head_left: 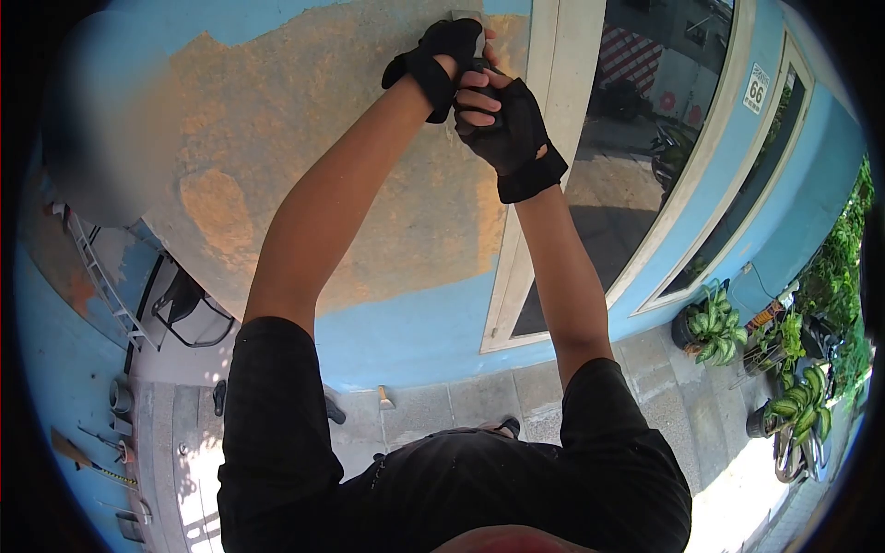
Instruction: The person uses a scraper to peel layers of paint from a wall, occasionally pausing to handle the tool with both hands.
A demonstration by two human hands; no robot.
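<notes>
Both my hands wear black fingerless gloves and are raised high against the wall. My left hand (450, 48) is the upper one, closed around the front part of a scraper. Just below it, my right hand (501, 120) has its fingers wrapped round the tool's dark handle. The scraper's greyish blade (468, 16) shows past my left hand, at the wall; most of the tool is hidden by my gloves. Around it the wall (341, 166) has a large bare brown-grey patch, edged by light blue paint.
A pale window frame (544, 120) stands close to my right hand. A wide-bladed scraper (385, 398) lies on the paving below. A ladder (106, 276) and a black chair (189, 304) are at left; potted plants (714, 327) line the right.
</notes>
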